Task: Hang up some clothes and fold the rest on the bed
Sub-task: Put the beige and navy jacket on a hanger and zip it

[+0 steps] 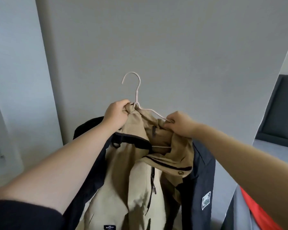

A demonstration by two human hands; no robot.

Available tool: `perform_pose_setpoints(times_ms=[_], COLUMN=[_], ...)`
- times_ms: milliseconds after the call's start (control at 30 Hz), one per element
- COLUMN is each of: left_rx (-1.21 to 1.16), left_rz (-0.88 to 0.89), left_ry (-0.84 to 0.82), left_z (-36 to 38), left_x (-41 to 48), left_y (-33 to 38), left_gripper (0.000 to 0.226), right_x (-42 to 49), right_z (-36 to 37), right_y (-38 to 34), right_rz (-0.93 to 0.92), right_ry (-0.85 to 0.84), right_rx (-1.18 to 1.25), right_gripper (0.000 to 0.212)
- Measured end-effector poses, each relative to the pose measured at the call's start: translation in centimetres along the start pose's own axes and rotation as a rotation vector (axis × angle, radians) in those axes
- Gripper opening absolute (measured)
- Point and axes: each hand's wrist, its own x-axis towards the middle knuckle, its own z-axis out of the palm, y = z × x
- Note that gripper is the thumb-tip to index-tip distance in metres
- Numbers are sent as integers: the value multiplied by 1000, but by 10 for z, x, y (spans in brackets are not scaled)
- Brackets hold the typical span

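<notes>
2 hands (115, 115) (179, 124), fingers (125, 103) around jacket (116, 188), perhaps hanger (136, 94)

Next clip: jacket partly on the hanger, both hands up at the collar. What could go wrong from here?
1. The left hand grips the beige and navy jacket bunched by the neck of the wire hanger, not spread over its arm, so that side may slip off when released.
2. The right hand pinches wire and fabric together; the thin hanger could tilt under the jacket's uneven weight.
</notes>
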Motion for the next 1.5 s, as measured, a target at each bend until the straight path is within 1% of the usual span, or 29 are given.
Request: perform_pose_setpoints(times_ms=[67,100,167,200,267,333,400,467,533,600,667,700,767,833,900,967,1000,1033,1100,1133,1167,1200,1233,1300,1367,1400,1433,1467,1500], left_rx=[-39,10,213,304,448,540,632,691,722,753,652,567,371,193,89,66,73,80,122,126,132,142,149,170,197,193,187,177,164], left_rz=[-67,-88,-65,-46,-86,-155,-176,-164,-136,0,199,247,201,52,-1,-55,-81,-97,-172,-202,-214,-221,-224,-226,-219,-200,-187,-181,-175], left_ry=[50,118,243,247,136,23,11,73,49,-6,58,87,-15,-131,-3,104,132,149,151,154,160,160,156,167,178,180,178,176,177], left_z=[0,-1,-3,-2,1,1,-8,-15,-17,-15,-13,-12,-10,-4,6,11,12,15,17,20,24,28,33,40,42,41,40,39,38], left_x=[2,3,-2,-5,-12,-14,-12,-12,-17,-25,-31,-30,-27,-25,-26,-29,-30,-31,-32,-33,-35,-38,-41,-44,-43,-42,-42,-43,-45], left_y=[-1,-2,-3,-3,-5,-13,-19,-22,-21,-19,-19,-17,-11,-5,-4,0,0,0,-1,-1,1,5,10,17,18,16,14,12,10], left_gripper=[34,35,31,35,42,28,14,13,9,9,16,21,30,13,24,30,36,40,36,32,28,24,21,22,28,28,28,29,30], right_x=[3,3,2,1,-1,-2,-3,-2,-1,-1,-7,-11,-17,-21,-21,-21,-22,-24,-26,-27,-27,-27,-26,-30,-40,-43,-44,-43,-43], right_z=[12,15,23,26,28,26,19,10,3,2,4,5,6,6,5,-2,-7,-11,-13,-11,-9,-6,-2,11,31,40,48,53,55], right_y=[2,3,2,1,-2,-2,-2,-3,-4,-3,0,1,1,-1,0,5,8,12,15,15,12,8,1,-21,-43,-51,-54,-54,-51], right_rz=[-1,17,39,40,25,27,31,25,10,-10,-87,-150,-276,-354,-326,-128,15,143,302,338,352,346,316,208,45,-14,-52,-54,-32], right_ry=[175,264,377,405,444,484,548,618,661,662,654,655,667,655,642,631,586,510,310,220,175,183,235,417,588,599,556,462,375], right_rx=[21,28,17,14,9,-19,-69,-127,-157,-151,-155,-159,-173,-179,-172,-252,-328,-402,-407,-320,-178,-34,71,214,341,376,382,329,208], right_gripper=[34,35,35,37,40,40,36,27,24,24,24,23,20,15,9,29,39,43,36,32,31,33,36,40,41,42,41,39,37])
